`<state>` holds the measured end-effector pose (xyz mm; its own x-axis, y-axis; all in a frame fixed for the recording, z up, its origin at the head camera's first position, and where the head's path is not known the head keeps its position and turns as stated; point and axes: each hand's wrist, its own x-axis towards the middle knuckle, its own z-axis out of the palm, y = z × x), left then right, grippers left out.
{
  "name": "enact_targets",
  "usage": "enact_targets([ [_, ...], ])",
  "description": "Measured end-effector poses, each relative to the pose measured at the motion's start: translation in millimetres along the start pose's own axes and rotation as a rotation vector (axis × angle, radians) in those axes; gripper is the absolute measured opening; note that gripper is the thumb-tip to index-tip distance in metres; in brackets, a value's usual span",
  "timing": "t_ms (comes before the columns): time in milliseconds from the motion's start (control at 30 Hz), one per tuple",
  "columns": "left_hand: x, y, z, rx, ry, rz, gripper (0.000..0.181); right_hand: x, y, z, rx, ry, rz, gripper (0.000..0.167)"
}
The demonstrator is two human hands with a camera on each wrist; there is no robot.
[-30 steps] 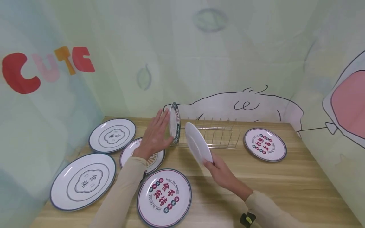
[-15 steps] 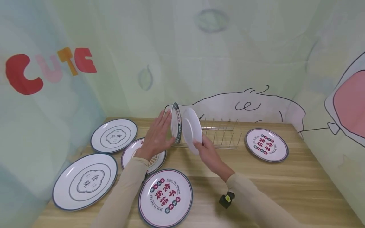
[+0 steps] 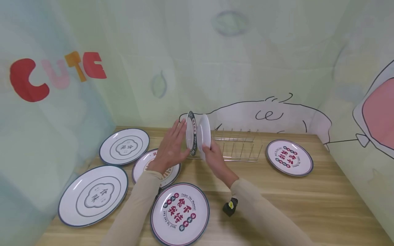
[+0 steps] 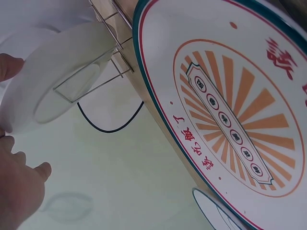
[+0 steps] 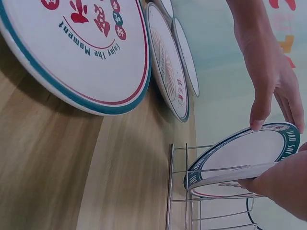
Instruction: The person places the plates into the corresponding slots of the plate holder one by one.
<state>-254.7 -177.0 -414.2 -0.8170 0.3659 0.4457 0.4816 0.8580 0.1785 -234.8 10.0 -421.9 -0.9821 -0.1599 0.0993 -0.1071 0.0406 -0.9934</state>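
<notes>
In the head view, my left hand (image 3: pixel 170 148) rests extended fingers against the back of a plate with a dark green patterned rim (image 3: pixel 190 133). That plate stands on edge at the left end of a wire dish rack (image 3: pixel 240 159); the right wrist view shows its lower edge among the wires (image 5: pixel 171 187). My left thumb (image 5: pixel 259 123) touches its rim. A second plate (image 3: pixel 204 131), pale and nearly upright, is pinched at its near edge by my right hand (image 3: pixel 217 162). It sits just right of the first, its lower edge at the rack wires.
Two blue-rimmed plates (image 3: pixel 124 147) lie at the left, one nearer me (image 3: pixel 92 196). An orange-rayed plate (image 3: pixel 140 167) lies partly under my left arm. Red-lettered plates lie front centre (image 3: pixel 180 213) and right (image 3: pixel 290 158) on the wooden table (image 3: pixel 292 212). A printed curtain (image 3: pixel 197 68) hangs behind.
My right hand has moved its plate left and slightly up, turning it more upright, next to the standing plate. The left hand stays against the green-rimmed plate.
</notes>
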Motion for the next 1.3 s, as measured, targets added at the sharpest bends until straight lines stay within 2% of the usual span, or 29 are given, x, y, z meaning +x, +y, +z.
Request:
enact_targets([
  [233, 1.0, -0.2, 0.9, 0.006, 0.005, 0.004, 0.096, 12.3, -3.1, 8.0, 0.004, 0.009, 0.019, 0.050],
  [367, 1.8, 0.0, 0.8, 0.015, 0.015, 0.011, 0.096, 18.7, -6.3, 10.2, 0.000, -0.018, 0.021, 0.054],
  [533, 1.9, 0.4, -0.1, 0.007, 0.040, 0.020, 0.097, 26.7, -5.5, 12.3, -0.031, -0.034, -0.008, 0.054],
  [700, 1.8, 0.8, 0.3, 0.000, 0.042, 0.023, 0.095, 30.5, -3.8, 13.5, -0.061, -0.029, 0.004, 0.053],
  [1033, 1.7, 0.2, 1.5, 0.013, 0.051, 0.021, 0.094, 35.8, -4.7, 18.5, -0.215, -0.039, 0.009, 0.055],
  [1133, 1.0, 0.0, 1.6, 0.012, 0.052, 0.030, 0.093, 36.0, -4.7, 19.4, -0.246, -0.045, 0.031, 0.058],
  [1300, 0.1, -1.0, 0.9, 0.014, 0.036, 0.020, 0.091, 37.5, -5.6, 18.8, -0.209, -0.060, 0.087, 0.062],
])
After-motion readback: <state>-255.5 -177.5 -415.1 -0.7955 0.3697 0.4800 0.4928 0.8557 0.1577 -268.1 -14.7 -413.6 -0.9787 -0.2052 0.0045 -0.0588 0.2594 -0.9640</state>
